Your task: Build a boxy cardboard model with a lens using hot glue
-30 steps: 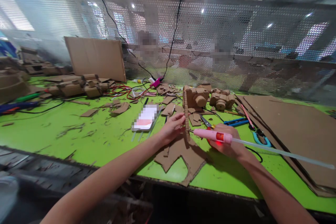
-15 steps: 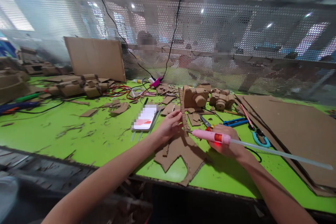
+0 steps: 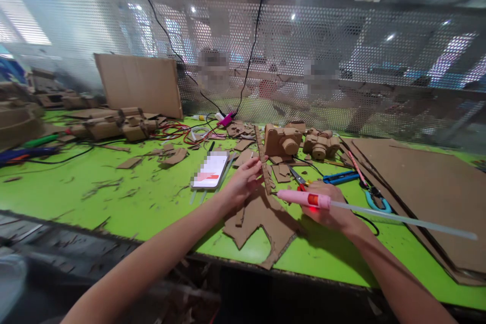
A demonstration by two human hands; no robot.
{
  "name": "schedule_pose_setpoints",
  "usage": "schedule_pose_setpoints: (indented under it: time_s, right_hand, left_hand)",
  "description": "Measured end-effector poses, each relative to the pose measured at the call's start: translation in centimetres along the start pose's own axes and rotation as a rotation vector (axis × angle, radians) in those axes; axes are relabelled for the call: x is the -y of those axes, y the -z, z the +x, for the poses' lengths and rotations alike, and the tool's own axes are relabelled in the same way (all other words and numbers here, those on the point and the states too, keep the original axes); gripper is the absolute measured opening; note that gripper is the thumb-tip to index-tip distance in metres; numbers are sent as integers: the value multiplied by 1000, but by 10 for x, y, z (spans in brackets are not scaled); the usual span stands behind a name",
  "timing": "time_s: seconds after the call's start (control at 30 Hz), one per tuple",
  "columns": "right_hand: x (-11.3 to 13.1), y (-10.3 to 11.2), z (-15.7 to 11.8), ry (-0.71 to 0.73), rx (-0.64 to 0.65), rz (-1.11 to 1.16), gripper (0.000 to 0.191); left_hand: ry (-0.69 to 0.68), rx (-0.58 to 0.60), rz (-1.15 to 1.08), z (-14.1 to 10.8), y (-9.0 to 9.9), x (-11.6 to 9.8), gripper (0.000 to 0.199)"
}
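Between the fingers of my left hand [image 3: 246,179] is a narrow cardboard strip [image 3: 262,159], held upright and leaning slightly. My right hand [image 3: 327,207] is wrapped round a pink hot glue gun [image 3: 304,198], whose nozzle points left at the strip's lower end. A long clear glue stick [image 3: 402,220] juts out of the gun's back. Below my hands lies a jagged piece of cardboard [image 3: 266,220] with a notch cut in its near edge. Scissors [image 3: 298,176] lie just beyond my right hand, partly hidden by it.
Two cardboard cameras [image 3: 283,142] stand behind the strip. A phone [image 3: 210,169] lies left of my left hand. To the right are a blue utility knife [image 3: 340,177], turquoise-handled pliers [image 3: 377,202] and large cardboard sheets [image 3: 425,187]. Scraps litter the green table [image 3: 152,212].
The strip's top has tipped a little to the left in my left hand. The glue gun has shifted slightly left, its nozzle staying by the strip's lower end.
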State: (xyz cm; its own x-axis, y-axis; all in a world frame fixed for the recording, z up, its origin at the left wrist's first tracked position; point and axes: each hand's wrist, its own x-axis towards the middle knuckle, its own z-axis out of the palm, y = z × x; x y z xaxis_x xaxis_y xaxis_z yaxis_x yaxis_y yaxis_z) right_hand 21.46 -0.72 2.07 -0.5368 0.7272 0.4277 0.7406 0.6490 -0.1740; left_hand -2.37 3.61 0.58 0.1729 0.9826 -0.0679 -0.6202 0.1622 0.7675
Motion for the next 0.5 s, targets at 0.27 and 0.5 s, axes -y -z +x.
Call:
schedule_pose_setpoints:
  time_s: [0.27, 0.5]
  right_hand:
    - [-2, 1, 1, 28, 63, -48, 25]
    - [0, 2, 2, -102, 63, -145, 23]
  left_hand:
    - [-11, 9, 9, 3, 3, 2, 38]
    - [33, 29, -15, -2, 0, 0, 27]
